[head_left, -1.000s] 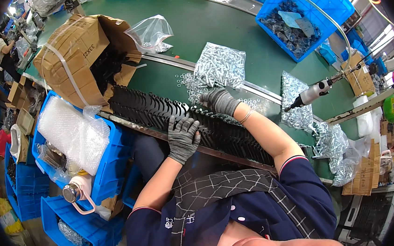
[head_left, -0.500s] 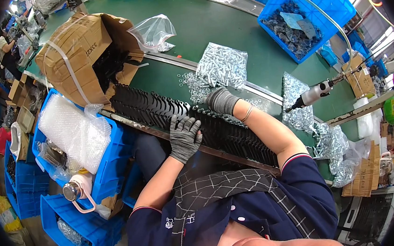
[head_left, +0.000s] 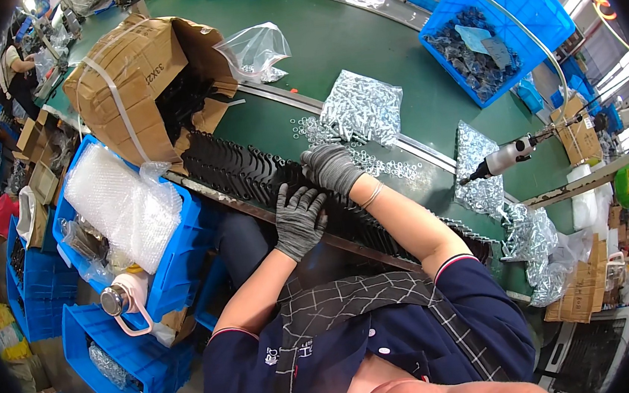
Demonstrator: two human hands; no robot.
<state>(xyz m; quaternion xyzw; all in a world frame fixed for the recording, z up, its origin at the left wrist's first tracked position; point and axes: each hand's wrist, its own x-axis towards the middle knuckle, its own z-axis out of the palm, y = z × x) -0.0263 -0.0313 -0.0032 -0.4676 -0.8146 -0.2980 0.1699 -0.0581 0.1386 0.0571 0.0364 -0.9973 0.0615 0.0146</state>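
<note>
Along the near edge of the green table runs a long row of overlapping black curved parts. My left hand, in a grey striped glove, lies on the row's near side with fingers stretched out. Just beyond it, my right hand, gloved alike, bends down over the row with curled fingers. Its fingertips are partly hidden, so anything small in them cannot be made out. Small shiny metal rings lie scattered beyond my right hand. Behind them is a clear bag of silvery screws.
A tipped cardboard box with black parts stands at the left, near an open clear bag. A power screwdriver hangs at the right above another screw bag. Blue crates stand far right and at left.
My right hand has moved left and nearer, from beside the rings onto the row, close to my left hand. More rings show now. My left hand stays nearly in place.
</note>
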